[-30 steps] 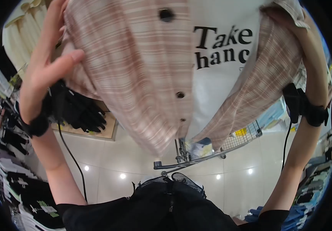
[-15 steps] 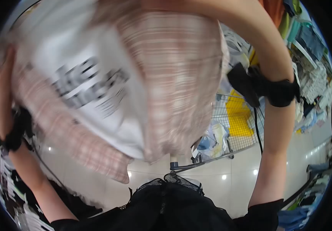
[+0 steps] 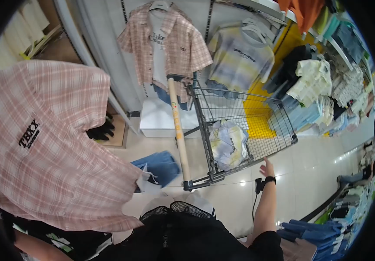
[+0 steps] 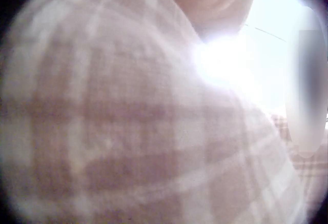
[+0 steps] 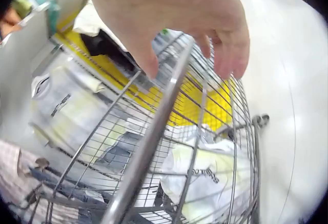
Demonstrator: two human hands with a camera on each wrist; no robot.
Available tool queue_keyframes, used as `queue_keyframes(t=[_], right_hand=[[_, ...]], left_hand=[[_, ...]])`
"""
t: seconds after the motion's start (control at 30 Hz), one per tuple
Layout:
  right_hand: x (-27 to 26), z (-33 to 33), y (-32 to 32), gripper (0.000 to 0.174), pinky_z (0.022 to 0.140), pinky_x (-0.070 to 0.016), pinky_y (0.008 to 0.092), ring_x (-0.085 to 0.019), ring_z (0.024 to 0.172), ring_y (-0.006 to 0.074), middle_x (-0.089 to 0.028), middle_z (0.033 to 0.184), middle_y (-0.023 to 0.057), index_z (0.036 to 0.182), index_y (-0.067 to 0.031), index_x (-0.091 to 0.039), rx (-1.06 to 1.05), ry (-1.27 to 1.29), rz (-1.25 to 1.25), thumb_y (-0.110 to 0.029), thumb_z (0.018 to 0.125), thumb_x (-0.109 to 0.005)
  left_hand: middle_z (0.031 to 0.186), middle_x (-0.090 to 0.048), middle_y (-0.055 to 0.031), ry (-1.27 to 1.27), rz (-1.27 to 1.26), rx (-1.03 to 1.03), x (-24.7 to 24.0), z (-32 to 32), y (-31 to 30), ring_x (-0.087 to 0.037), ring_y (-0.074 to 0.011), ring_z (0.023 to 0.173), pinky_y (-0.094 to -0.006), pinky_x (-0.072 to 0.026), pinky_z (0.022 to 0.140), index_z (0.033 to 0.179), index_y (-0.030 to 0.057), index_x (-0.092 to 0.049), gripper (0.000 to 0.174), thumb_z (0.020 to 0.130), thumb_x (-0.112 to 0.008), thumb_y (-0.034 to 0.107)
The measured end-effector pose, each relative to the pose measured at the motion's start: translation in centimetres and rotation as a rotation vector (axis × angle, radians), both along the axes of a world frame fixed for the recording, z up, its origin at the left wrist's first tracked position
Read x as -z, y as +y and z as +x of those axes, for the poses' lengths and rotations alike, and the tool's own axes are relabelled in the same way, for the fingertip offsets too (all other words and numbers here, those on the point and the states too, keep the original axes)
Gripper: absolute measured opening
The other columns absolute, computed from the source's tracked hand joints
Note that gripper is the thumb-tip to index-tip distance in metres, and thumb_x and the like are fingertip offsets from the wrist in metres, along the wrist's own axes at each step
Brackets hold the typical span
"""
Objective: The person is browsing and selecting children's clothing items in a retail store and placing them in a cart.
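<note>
Nr cart [image 3: 179, 130], R hand [image 5: 192, 8] out, thumb [image 5: 145, 62] apart, L arm [image 3: 39, 248] by shirt [image 3: 65, 148]

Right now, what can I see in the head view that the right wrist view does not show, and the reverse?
Only the head view: the plaid shirt with "TBXX" lettering at the left, the left forearm and the cream push bar.

Only the right wrist view: the right hand from close up, with its thumb clearly apart from the other fingers, and what looks like a wheel.

Both: the right hand itself, the cart, the tie-dye garment inside it, and the hanging tie-dye shirt.
</note>
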State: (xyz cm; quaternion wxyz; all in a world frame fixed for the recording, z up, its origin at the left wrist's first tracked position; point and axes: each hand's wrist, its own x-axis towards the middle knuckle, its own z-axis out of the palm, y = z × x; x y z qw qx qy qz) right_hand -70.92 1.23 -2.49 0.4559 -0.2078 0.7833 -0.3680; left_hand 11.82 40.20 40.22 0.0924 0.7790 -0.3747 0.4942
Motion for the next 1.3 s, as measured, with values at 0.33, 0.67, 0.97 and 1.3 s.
queue_keyframes(t=[0.33,0.67,0.97,1.3], right_hand=[[6.5,-0.4,-2.3,0.023,0.07,-0.0453,0.0328,-0.05,0.076,0.0221,-0.05,0.079,0.0083,0.074,-0.0137,-0.043,0.214,-0.672,-0.253,-0.028,0.071,-0.06],[9.9,1.9,2.1,0.014,0.055,-0.0393,0.0288,-0.043,0.056,0.0179,-0.04,0.06,0.0032,0.062,-0.0124,-0.037,0.395,-0.647,-0.421,-0.017,0.061,-0.05],[6.3,2.2,13.5,0.012,0.038,-0.0303,0.0235,-0.032,0.039,0.0124,-0.031,0.046,0.0018,0.055,-0.0131,-0.029,0.585,-0.501,-0.304,-0.016,0.055,-0.041],[7.9,-0.5,25.3,0.02,0.051,-0.0375,0.0299,-0.04,0.053,0.019,-0.04,0.06,0.0048,0.072,-0.0082,-0.04,0.713,-0.58,-0.297,-0.01,0.053,-0.044]], left_hand=[[0.105,-0.054,-0.0129,0.061,0.0,-0.117,3.0,0.7,5.2,-0.051,-0.0224,0.096,-0.0267,-0.0364,0.084,0.113,0.0054,-0.048,0.035,0.08,-0.052,0.017],[0.11,-0.051,-0.0137,0.021,-0.04,-0.109,6.5,-0.1,3.6,-0.048,-0.024,0.101,-0.0276,-0.0343,0.087,0.118,0.0077,-0.044,0.039,0.08,-0.052,0.017],[0.114,-0.048,-0.0144,0.038,-0.009,-0.026,7.4,4.3,2.3,-0.045,-0.0255,0.105,-0.0284,-0.0324,0.091,0.121,0.0099,-0.04,0.043,0.08,-0.052,0.016],[0.119,-0.045,-0.0152,0.074,0.028,0.103,11.7,7.0,1.5,-0.042,-0.0271,0.109,-0.0293,-0.0302,0.094,0.125,0.0122,-0.037,0.049,0.079,-0.052,0.016]])
